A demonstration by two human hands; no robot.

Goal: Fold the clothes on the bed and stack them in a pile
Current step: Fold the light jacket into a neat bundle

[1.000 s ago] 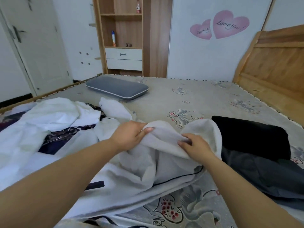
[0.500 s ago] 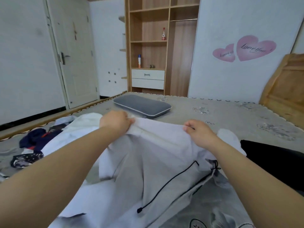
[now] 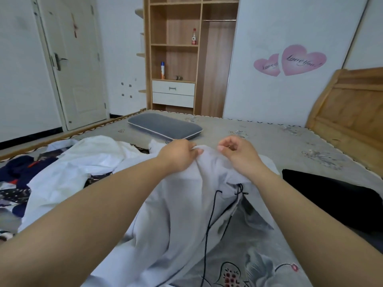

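Both hands lift a pale grey garment [image 3: 182,214] off the bed [image 3: 259,137]
Left hand [image 3: 178,155] pinches its top edge; right hand [image 3: 238,154] curls, grip unclear; black clothing [image 3: 331,195] lies at three o'clock.

Views: only one view is given, the head view.
Place: it is worn on the person's head, above the bed [image 3: 269,141].
Way faced: forward and a little down, across the bed to the far wall [image 3: 269,27].
Nearness: both arms are seen close up; the wardrobe [image 3: 176,59] is far off.
Shared part: none.
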